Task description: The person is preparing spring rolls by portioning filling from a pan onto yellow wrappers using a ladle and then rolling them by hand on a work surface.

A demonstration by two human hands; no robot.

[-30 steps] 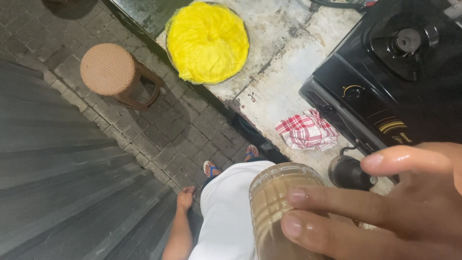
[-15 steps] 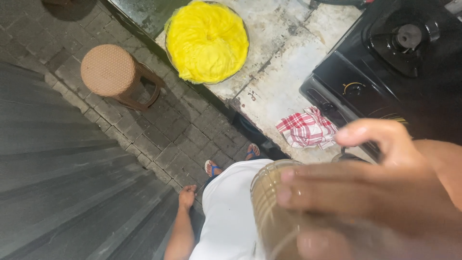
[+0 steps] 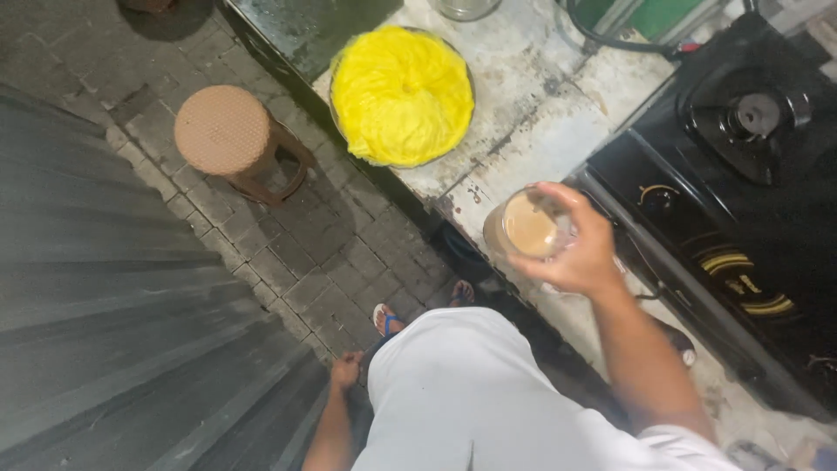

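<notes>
My right hand (image 3: 580, 244) grips a clear glass (image 3: 523, 228) of light brown milky drink by its rim, low over the worn white counter (image 3: 523, 131). A large bowl heaped with yellow dough (image 3: 403, 93) sits further along the counter. My left hand (image 3: 345, 370) hangs at my side by my white shirt, fingers loosely curled and holding nothing.
A black gas stove (image 3: 741, 174) with a burner and knobs stands on the counter at the right. A brown plastic stool (image 3: 231, 139) sits on the paved floor. Corrugated metal sheeting (image 3: 113, 331) fills the left. A glass jar (image 3: 466, 7) is at the top edge.
The glass was close to the camera, filling the lower right. My right hand has since carried it down and away to just above the counter. The left hand stays at my side.
</notes>
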